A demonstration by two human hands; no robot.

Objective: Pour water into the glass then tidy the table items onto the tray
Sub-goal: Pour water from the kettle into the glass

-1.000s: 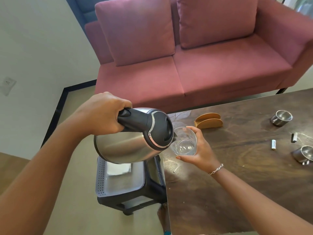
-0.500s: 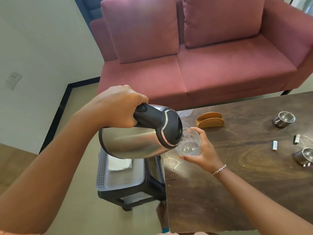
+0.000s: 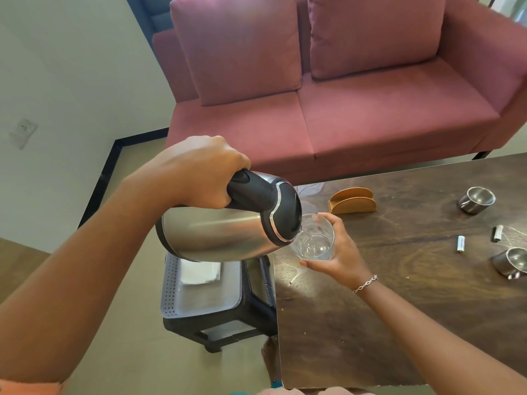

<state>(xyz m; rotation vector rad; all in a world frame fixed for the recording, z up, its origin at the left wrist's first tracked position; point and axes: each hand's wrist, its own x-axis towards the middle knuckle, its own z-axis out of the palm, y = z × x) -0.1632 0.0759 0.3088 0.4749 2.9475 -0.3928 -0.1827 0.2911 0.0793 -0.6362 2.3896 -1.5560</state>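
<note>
My left hand (image 3: 199, 172) grips the black handle of a steel kettle (image 3: 216, 235), tipped on its side with the spout over a clear glass (image 3: 315, 238). A thin stream of water runs into the glass, which holds a little water. My right hand (image 3: 339, 252) holds the glass, tilted, above the left edge of the dark wooden table (image 3: 399, 295). A grey perforated tray (image 3: 199, 295) sits on a black stool left of the table, below the kettle. On the table lie two steel cups (image 3: 476, 199) (image 3: 510, 263), two batteries (image 3: 460, 243) (image 3: 498, 232) and a wooden napkin holder (image 3: 352, 201).
A pink sofa (image 3: 342, 109) stands behind the table. A white cloth or paper (image 3: 199, 272) lies in the tray. Tan floor lies left of the stool, with a white wall beyond it.
The kettle has tipped further, with my left hand raised higher. Water now flows into the glass and its level has risen slightly.
</note>
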